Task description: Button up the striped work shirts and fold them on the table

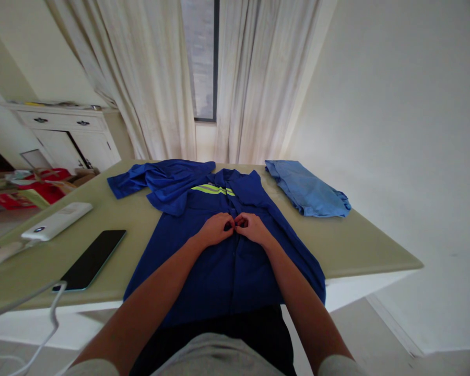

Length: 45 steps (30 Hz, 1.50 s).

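Near the front edge of the bench (360, 245), a dark blue shirt (215, 277) lies front up, its collar pointing away from the person and its lower part reaching over that edge. Midway along its front strip, the left hand (219, 228) and right hand (252, 228) meet; each grip is narrow, fingertips pinching the cloth, though whether a button sits between them is too small to tell. Should one pinch loosen, the two front edges could slip out of line, leaving the strip puckered or skewed. The overhanging part might also drag the shirt toward the person if leaned on. Bunched blue cloth (176, 180) at the far left could pull creases in if it is joined to the shirt, which I cannot tell. Beside the left forearm, a phone (96, 258) trails a white cable (53, 312); an elbow catching that could tug it off.
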Tool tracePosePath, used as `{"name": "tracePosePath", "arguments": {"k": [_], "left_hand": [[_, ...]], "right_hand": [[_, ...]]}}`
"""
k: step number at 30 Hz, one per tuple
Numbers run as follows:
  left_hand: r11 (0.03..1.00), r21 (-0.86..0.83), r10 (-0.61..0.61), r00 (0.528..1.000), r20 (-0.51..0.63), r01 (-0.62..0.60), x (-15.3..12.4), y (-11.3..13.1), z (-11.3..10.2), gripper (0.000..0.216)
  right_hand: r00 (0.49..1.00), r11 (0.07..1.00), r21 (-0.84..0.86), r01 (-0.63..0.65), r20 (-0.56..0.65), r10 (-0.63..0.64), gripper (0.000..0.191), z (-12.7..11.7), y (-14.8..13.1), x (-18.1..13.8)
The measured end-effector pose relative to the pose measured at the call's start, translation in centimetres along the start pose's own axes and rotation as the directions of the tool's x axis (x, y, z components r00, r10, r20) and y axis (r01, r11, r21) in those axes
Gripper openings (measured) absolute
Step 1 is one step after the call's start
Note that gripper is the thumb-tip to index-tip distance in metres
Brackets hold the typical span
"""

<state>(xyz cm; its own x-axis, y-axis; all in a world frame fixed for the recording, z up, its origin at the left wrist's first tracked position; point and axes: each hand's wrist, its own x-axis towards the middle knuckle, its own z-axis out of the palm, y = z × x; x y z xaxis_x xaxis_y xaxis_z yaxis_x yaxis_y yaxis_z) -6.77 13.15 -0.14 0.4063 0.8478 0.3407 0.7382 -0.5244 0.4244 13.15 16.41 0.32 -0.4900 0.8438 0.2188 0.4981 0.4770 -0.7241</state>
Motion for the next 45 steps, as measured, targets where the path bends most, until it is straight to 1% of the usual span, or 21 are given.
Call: {"name": "tracePosePath", "arguments": {"k": [4,6,8,12,15,20,24,27,29,33,37,40,45], "left_hand": [[0.998,-0.053,-0.045,0.997,-0.063,0.042,0.05,0.24,-0.25,0.007],[0.995,-0.073,-0.071,0.995,-0.074,0.066,0.07,0.24,-0.3,0.007],[0.994,-0.077,-0.078,0.995,-0.062,0.073,0.07,0.2,-0.29,0.007],[0.998,-0.04,-0.044,0.999,-0.023,0.043,0.05,0.11,-0.18,0.008],[0.999,-0.019,-0.041,0.999,0.002,0.041,0.04,0.05,-0.08,0.01],[0.999,0.022,-0.027,1.0,0.013,0.026,0.06,-0.14,0.15,0.009],[1.0,0.014,-0.019,1.0,0.012,0.018,0.03,-0.17,0.15,0.008],[1.0,0.004,-0.015,1.0,0.015,0.015,0.02,-0.04,0.03,0.008],[1.0,0.002,-0.011,1.0,0.021,0.011,0.02,0.05,-0.05,0.008],[1.0,0.004,0.001,1.0,0.02,-0.001,0.0,0.18,-0.19,0.008],[0.998,0.025,0.065,0.998,0.024,-0.065,-0.08,0.27,-0.34,0.008],[0.993,0.057,0.103,0.994,0.029,-0.104,-0.14,0.29,-0.36,0.009],[0.992,0.09,0.086,0.996,0.025,-0.088,-0.19,0.41,-0.33,0.009]], "right_hand": [[0.999,0.994,-0.112,-0.006,-0.05,0.0,0.002,0.0,-0.1,-0.07],[0.997,0.988,-0.154,-0.02,-0.079,0.008,0.005,0.0,-0.14,-0.08],[0.997,0.986,-0.163,-0.029,-0.078,0.017,0.008,-0.04,-0.15,-0.06],[0.998,0.996,-0.086,-0.006,-0.063,0.0,0.011,-0.25,-0.21,0.05],[0.998,1.0,-0.024,0.015,-0.06,-0.017,0.014,-0.35,-0.26,0.1],[1.0,1.0,0.023,-0.002,-0.011,0.002,0.008,-0.18,-0.1,0.09],[1.0,0.999,0.041,0.012,-0.013,-0.011,0.015,-0.1,-0.13,-0.02],[1.0,0.997,0.082,0.0,-0.027,0.002,0.028,-0.11,-0.25,-0.08],[0.999,0.997,0.074,-0.015,-0.043,0.018,0.034,-0.07,-0.29,-0.11],[0.998,1.0,-0.02,-0.015,-0.066,0.013,0.033,0.17,-0.22,-0.18],[0.998,0.997,-0.078,-0.007,-0.056,0.003,0.033,0.44,-0.09,-0.28],[0.999,0.998,-0.056,0.019,-0.036,-0.021,0.032,0.48,-0.05,-0.31],[0.999,0.999,0.01,0.05,-0.007,-0.05,0.032,0.3,-0.27,-0.3]]}}
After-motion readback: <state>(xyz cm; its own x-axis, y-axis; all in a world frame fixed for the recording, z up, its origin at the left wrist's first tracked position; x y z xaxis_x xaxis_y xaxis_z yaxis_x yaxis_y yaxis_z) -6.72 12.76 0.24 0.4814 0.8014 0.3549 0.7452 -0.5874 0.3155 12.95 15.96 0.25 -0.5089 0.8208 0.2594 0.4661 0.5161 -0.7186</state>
